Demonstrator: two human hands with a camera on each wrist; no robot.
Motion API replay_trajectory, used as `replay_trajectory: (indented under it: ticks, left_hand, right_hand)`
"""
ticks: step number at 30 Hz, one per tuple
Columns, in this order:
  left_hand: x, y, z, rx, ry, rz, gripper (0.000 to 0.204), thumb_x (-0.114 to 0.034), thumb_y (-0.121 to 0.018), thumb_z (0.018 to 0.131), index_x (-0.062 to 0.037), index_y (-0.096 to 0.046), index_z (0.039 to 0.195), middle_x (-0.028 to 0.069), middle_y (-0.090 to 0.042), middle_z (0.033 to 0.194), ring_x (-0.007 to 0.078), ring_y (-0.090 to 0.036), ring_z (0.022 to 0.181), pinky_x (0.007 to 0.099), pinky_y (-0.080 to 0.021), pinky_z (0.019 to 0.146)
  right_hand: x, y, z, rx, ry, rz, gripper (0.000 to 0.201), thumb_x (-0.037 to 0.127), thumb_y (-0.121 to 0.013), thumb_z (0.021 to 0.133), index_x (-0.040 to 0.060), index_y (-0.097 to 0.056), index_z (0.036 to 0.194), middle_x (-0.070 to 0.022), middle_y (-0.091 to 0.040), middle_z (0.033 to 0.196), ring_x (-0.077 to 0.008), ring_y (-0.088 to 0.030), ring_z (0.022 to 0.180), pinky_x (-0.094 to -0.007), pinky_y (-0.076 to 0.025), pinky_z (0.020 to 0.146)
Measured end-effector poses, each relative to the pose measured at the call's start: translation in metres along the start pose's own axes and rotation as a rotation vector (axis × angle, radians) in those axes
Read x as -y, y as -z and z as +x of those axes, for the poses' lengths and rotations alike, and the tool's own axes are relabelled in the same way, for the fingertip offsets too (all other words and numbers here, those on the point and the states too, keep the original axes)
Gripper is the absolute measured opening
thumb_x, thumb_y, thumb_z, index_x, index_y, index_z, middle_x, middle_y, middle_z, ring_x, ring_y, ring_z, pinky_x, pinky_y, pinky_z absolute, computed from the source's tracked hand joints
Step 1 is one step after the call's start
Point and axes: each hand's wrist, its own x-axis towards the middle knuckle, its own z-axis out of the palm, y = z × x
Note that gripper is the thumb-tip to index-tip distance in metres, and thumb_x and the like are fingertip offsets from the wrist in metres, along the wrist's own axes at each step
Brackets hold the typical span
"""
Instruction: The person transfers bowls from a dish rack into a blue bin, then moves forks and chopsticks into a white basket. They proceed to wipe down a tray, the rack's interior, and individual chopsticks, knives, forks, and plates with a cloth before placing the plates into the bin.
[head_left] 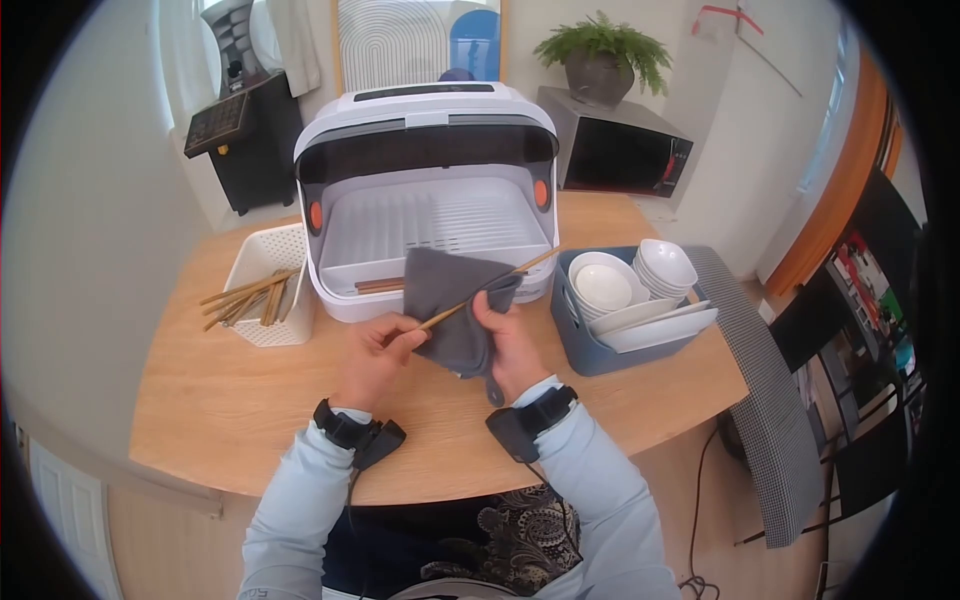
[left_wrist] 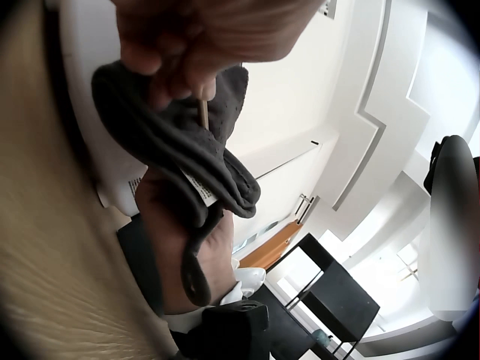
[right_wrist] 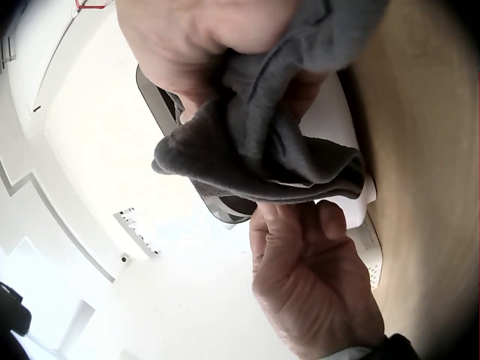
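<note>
In the head view, my left hand [head_left: 375, 355] pinches one end of a wooden chopstick [head_left: 541, 259] between thumb and fingers. My right hand [head_left: 512, 350] grips a dark grey cloth [head_left: 445, 285], its thumb on top where the chopstick crosses the cloth. The far end of the chopstick sticks out past the cloth, up to the right. A hanging loop and a small label on the cloth [left_wrist: 199, 187] show in the left wrist view. Folds of cloth hide most of the right fingers in the right wrist view. Both hands are above the table, before a white dish cabinet [head_left: 340, 290].
Several wooden chopsticks [head_left: 268, 295] lie across a white perforated basket [head_left: 295, 325] at left. A few brown sticks [head_left: 380, 286] lie in the cabinet's front tray, beneath its raised dark lid [head_left: 430, 150]. At right, a blue-grey bin [head_left: 590, 355] holds white bowls [head_left: 603, 285] and plates [head_left: 660, 328].
</note>
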Motion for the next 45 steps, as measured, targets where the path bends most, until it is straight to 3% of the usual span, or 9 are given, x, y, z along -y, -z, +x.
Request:
replay_trajectory:
  ticks: [4, 9, 18, 25, 31, 34, 37, 40, 45]
  left_hand:
    - [0.008, 0.001, -0.001, 0.044, 0.023, 0.004, 0.013, -0.009, -0.062, 0.090, -0.0004, -0.066, 0.081, 0.0001, -0.061, 0.068, 0.0066, -0.048, 0.056, 0.0216, -0.038, 0.051]
    - [-0.001, 0.002, 0.001, 0.109, 0.161, -0.190, 0.028, -0.018, -0.055, 0.094, -0.0024, -0.059, 0.072, 0.0041, -0.057, 0.065, 0.0104, -0.049, 0.056, 0.0238, -0.037, 0.050]
    - [-0.009, 0.023, 0.008, -0.070, 0.280, -0.320, 0.039, -0.027, -0.052, 0.098, -0.0081, -0.047, 0.064, 0.0052, -0.048, 0.056, 0.0135, -0.043, 0.047, 0.0255, -0.032, 0.044]
    - [-0.002, 0.000, -0.002, 0.205, 0.163, -0.016, 0.036, -0.028, -0.053, 0.099, -0.0046, -0.059, 0.073, 0.0023, -0.057, 0.062, 0.0091, -0.050, 0.055, 0.0221, -0.040, 0.053]
    - [0.006, 0.017, 0.007, 0.072, 0.012, 0.137, 0.034, -0.025, -0.056, 0.097, -0.0047, -0.061, 0.071, 0.0000, -0.056, 0.061, 0.0066, -0.051, 0.056, 0.0210, -0.038, 0.053]
    - [0.005, 0.042, 0.020, -0.108, -0.141, 0.400, 0.026, -0.017, -0.060, 0.094, -0.0014, -0.063, 0.074, 0.0042, -0.059, 0.065, 0.0116, -0.054, 0.059, 0.0255, -0.040, 0.055]
    - [0.015, 0.054, 0.031, -0.267, -0.468, 0.689, 0.012, -0.007, -0.064, 0.087, 0.0014, -0.064, 0.078, 0.0126, -0.059, 0.070, 0.0278, -0.057, 0.064, 0.0375, -0.043, 0.059]
    - [-0.006, 0.052, 0.033, -0.231, -0.454, 0.829, 0.004, -0.002, -0.065, 0.081, 0.0019, -0.066, 0.081, 0.0162, -0.059, 0.077, 0.0358, -0.057, 0.073, 0.0415, -0.045, 0.064]
    - [-0.011, 0.051, 0.052, -0.178, -0.600, 0.998, 0.013, 0.005, -0.058, 0.075, 0.0002, -0.066, 0.085, 0.0152, -0.058, 0.077, 0.0352, -0.058, 0.077, 0.0416, -0.046, 0.066]
  right_hand:
    - [-0.012, -0.002, -0.002, 0.082, -0.099, -0.037, 0.029, 0.020, -0.065, 0.093, 0.0014, -0.057, 0.113, -0.0043, -0.064, 0.102, -0.0134, -0.063, 0.089, -0.0282, -0.052, 0.080]
    - [0.008, -0.006, -0.006, 0.023, -0.010, -0.039, 0.034, 0.020, -0.066, 0.092, 0.0011, -0.056, 0.118, -0.0056, -0.064, 0.108, -0.0157, -0.062, 0.096, -0.0299, -0.051, 0.085]
    - [0.035, 0.014, 0.004, 0.010, 0.144, 0.115, 0.042, 0.022, -0.060, 0.095, 0.0032, -0.048, 0.131, -0.0082, -0.058, 0.125, -0.0224, -0.057, 0.114, -0.0366, -0.048, 0.098]
    - [-0.012, 0.004, 0.000, 0.049, -0.061, -0.103, 0.026, 0.017, -0.068, 0.090, 0.0001, -0.060, 0.108, -0.0048, -0.066, 0.098, -0.0133, -0.063, 0.088, -0.0286, -0.051, 0.079]
    - [-0.013, -0.003, 0.000, 0.020, -0.040, -0.328, 0.021, 0.012, -0.069, 0.087, -0.0030, -0.063, 0.101, -0.0067, -0.067, 0.092, -0.0141, -0.062, 0.082, -0.0283, -0.051, 0.078]
    - [-0.017, 0.017, 0.007, -0.054, -0.133, -0.523, 0.028, 0.013, -0.072, 0.085, -0.0067, -0.063, 0.103, -0.0106, -0.067, 0.096, -0.0168, -0.062, 0.086, -0.0297, -0.050, 0.079]
    - [-0.007, 0.003, 0.002, -0.078, -0.168, -0.610, 0.039, 0.016, -0.076, 0.082, -0.0099, -0.060, 0.106, -0.0142, -0.066, 0.100, -0.0193, -0.062, 0.089, -0.0309, -0.050, 0.081]
    - [-0.008, 0.005, 0.003, -0.058, -0.181, -0.646, 0.047, 0.018, -0.077, 0.081, -0.0116, -0.057, 0.110, -0.0162, -0.065, 0.103, -0.0208, -0.062, 0.092, -0.0314, -0.049, 0.082]
    - [-0.009, 0.005, 0.003, -0.186, -0.184, -0.655, 0.049, 0.019, -0.077, 0.081, -0.0114, -0.055, 0.112, -0.0178, -0.063, 0.107, -0.0221, -0.061, 0.097, -0.0323, -0.049, 0.085]
